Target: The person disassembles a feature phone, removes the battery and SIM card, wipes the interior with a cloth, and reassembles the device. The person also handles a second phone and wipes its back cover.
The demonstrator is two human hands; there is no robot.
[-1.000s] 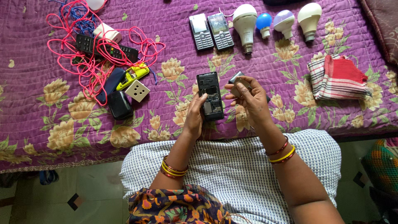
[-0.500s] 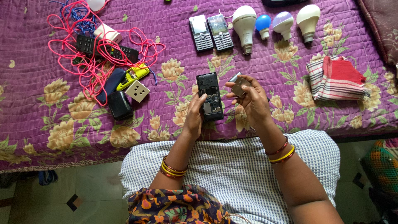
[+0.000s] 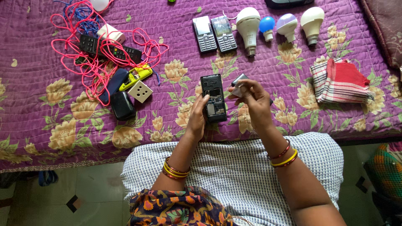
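Note:
My left hand [image 3: 197, 118] holds a black mobile phone [image 3: 212, 97] with its back cover off, the inner parts showing, above the purple flowered bedspread [image 3: 50, 121]. My right hand [image 3: 253, 100] grips a small grey flat piece [image 3: 238, 80], likely the phone's battery, just right of the phone's top. Both wrists wear bangles.
Two keypad phones [image 3: 213, 33] and several light bulbs [image 3: 278, 26] lie at the far side. A tangle of pink wire [image 3: 100, 54] with remotes, a white socket block [image 3: 140, 91] and dark cases sits at the left. A folded checked cloth [image 3: 340, 81] lies at the right.
My right hand has turned the small grey piece and brought it slightly closer to the phone's top. The left hand keeps the phone still.

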